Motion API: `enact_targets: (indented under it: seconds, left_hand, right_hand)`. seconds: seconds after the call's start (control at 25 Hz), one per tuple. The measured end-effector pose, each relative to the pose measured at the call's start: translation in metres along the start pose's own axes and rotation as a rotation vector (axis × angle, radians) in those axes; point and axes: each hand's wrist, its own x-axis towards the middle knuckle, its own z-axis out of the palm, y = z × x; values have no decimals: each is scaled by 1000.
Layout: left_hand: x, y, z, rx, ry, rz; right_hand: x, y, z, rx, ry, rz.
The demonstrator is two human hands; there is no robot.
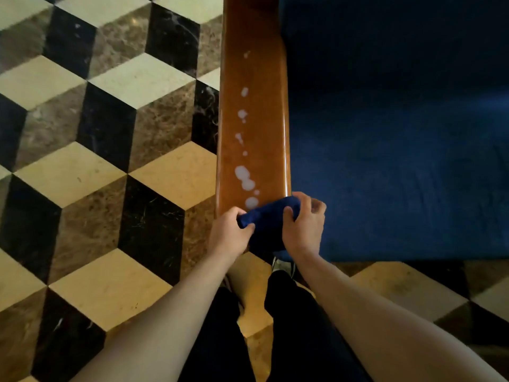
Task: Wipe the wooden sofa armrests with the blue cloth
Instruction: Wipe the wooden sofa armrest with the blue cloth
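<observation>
A long glossy wooden armrest [264,106] runs away from me up the middle of the view. Several white blotches [243,175] of liquid or foam dot its top in a line. At its near end lies the bunched blue cloth [268,224]. My left hand [230,232] grips the cloth's left side and my right hand [304,224] grips its right side. The cloth's front edge sits just below the nearest white blotch.
The dark blue sofa seat [399,161] fills the right side beside the armrest. A marble floor [96,161] with a cube pattern in cream, brown and black lies to the left. My legs in dark trousers [289,326] stand below the armrest's near end.
</observation>
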Motion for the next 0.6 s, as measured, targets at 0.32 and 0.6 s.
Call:
enact_targets:
  seconds: [0.32, 0.6]
  left_hand:
    - [51, -46, -32, 47, 77, 128]
    - [130, -42, -58, -203, 19, -1]
  right_hand:
    - [15, -27, 54, -310, -65, 105]
    - [136, -71, 33, 106, -36, 174]
